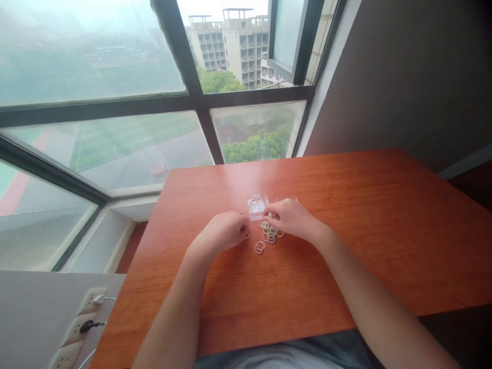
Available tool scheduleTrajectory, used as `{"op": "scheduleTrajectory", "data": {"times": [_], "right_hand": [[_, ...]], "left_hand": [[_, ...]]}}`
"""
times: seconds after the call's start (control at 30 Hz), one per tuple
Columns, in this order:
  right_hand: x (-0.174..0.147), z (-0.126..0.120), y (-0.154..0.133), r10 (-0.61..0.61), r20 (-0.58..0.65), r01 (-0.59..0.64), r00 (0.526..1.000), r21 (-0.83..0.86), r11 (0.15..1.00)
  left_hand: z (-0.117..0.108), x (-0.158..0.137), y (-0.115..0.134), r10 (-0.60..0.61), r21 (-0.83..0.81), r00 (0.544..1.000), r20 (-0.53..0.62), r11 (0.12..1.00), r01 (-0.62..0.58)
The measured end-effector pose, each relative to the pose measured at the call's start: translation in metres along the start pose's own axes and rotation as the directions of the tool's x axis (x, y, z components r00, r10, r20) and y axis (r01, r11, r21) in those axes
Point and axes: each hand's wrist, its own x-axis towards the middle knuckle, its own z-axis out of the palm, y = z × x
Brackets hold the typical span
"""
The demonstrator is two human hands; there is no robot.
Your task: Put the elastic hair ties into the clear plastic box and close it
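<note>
Small pastel hair ties (270, 233) lie in a loose pile on the wooden table, with a couple of pink hair ties (260, 247) apart from it, nearer to me. Behind the pile stands a small clear plastic box (257, 206) with at least one ring in it. My left hand (227, 230) is closed left of the pile, and part of a light hair tie (247, 236) shows at its fingertips. Over the pile's far side, my right hand (289, 218) has its fingers pinched together beside the box's right side. Whatever they hold is hidden.
A clear plastic piece (286, 199) shows partly behind my right hand. The reddish wooden table (376, 225) borders large windows (149, 143) at the back and left. Wall sockets with plugs (90, 325) are below at the left.
</note>
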Motion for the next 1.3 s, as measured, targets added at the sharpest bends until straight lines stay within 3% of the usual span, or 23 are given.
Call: {"op": "scheduleTrajectory", "data": {"times": [0.23, 0.4, 0.53, 0.63, 0.77, 0.87, 1.1, 1.3], "right_hand": [[-0.001, 0.006, -0.005, 0.003, 0.12, 0.019, 0.993, -0.179, 0.984], [-0.002, 0.005, -0.01, 0.009, 0.169, 0.03, 0.986, -0.229, 0.973], [-0.002, 0.004, -0.01, 0.015, 0.198, 0.033, 0.98, -0.238, 0.971], [-0.002, 0.005, -0.009, 0.002, 0.203, 0.045, 0.979, -0.229, 0.972], [0.0, 0.006, -0.009, -0.009, 0.215, 0.056, 0.977, -0.212, 0.976], [0.0, 0.005, -0.01, -0.006, 0.215, 0.054, 0.977, -0.217, 0.975], [-0.001, 0.003, -0.008, 0.016, 0.252, 0.036, 0.968, -0.199, 0.979], [-0.001, 0.003, -0.008, 0.032, 0.249, 0.022, 0.968, -0.209, 0.978]], "left_hand": [[-0.002, 0.005, -0.01, 0.036, -0.183, 0.981, -0.189, 0.98, -0.072], [0.004, 0.016, -0.014, -0.044, -0.289, 0.931, -0.363, 0.955, -0.068], [0.011, 0.023, -0.015, -0.092, -0.318, 0.901, -0.423, 0.947, -0.052], [0.01, 0.022, -0.018, -0.092, -0.277, 0.911, -0.402, 0.961, -0.025], [0.0, 0.012, -0.022, -0.042, -0.192, 0.966, -0.255, 0.981, -0.008], [-0.005, 0.005, -0.022, -0.046, -0.103, 0.983, -0.178, 0.994, 0.028], [-0.002, 0.007, -0.012, -0.068, 0.1, 0.989, -0.128, 0.992, 0.081], [0.003, 0.011, -0.011, -0.069, 0.13, 0.989, -0.133, 0.988, 0.086]]}}
